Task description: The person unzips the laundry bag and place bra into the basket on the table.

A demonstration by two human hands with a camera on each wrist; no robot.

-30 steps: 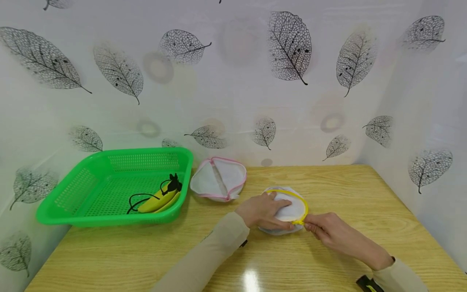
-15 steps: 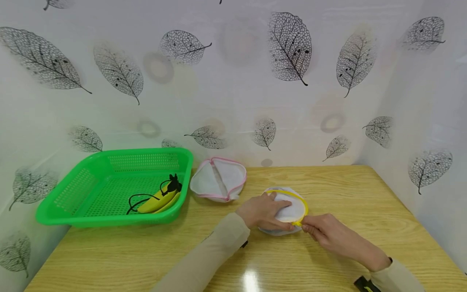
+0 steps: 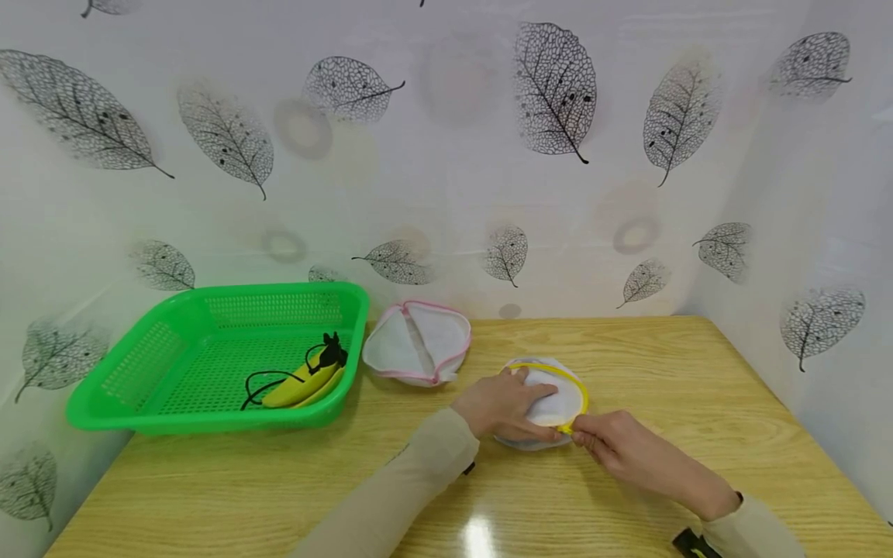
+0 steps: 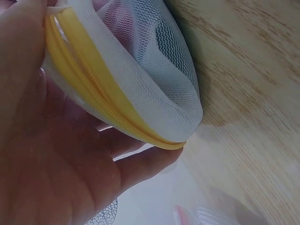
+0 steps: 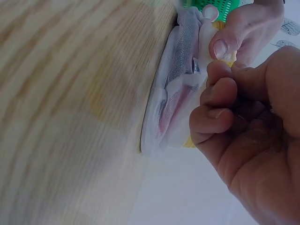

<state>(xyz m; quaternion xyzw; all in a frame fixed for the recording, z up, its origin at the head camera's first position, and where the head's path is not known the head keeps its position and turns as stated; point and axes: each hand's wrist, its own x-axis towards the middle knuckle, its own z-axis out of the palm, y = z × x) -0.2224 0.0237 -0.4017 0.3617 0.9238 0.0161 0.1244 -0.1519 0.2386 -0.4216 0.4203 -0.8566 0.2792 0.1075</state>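
A white mesh laundry bag (image 3: 567, 403) with a yellow zipper (image 4: 91, 79) lies on the table right of centre. My left hand (image 3: 504, 403) spreads over its top, holding it between thumb and fingers; the thumb lies by the zipper at the near edge. With thumb and forefinger my right hand (image 3: 624, 449) pinches at the zipper's near right end; what lies between the fingertips is hidden. Pinkish and dark patches show through the mesh (image 4: 173, 51) in the left wrist view. The bag's side (image 5: 180, 61) looks bunched in the right wrist view.
At the left stands a green plastic basket (image 3: 223, 288) containing yellow bananas (image 3: 307, 387) and a black cord (image 3: 333, 353). Between basket and hands, farther back, sits another white mesh bag (image 3: 446, 333) with pink trim. A leaf-patterned curtain (image 3: 446, 170) surrounds the wooden table (image 3: 649, 349).
My right hand has shifted slightly left, along the bag's near edge, still pinching at the zipper. The left hand and the bag stay in place.
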